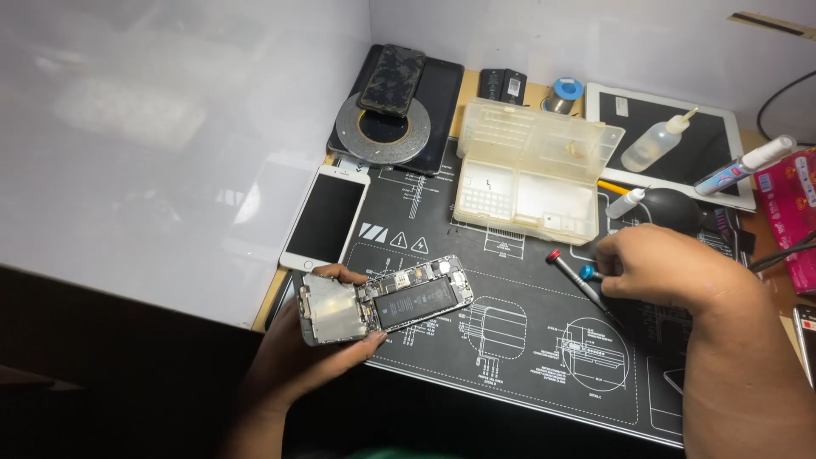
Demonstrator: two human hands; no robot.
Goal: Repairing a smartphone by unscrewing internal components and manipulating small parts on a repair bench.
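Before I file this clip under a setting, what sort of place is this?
Most likely a phone repair bench. The left hand holds an opened phone over a black work mat, the right hand rests by screwdrivers, and a compartmented parts box stands open.

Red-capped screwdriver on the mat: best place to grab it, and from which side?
Take the red-capped screwdriver by its upper shaft just below the cap, coming from above with thumb and forefinger. It lies flat and slanted on the black mat; its lower end is hidden under the right hand, beside a blue-capped driver.
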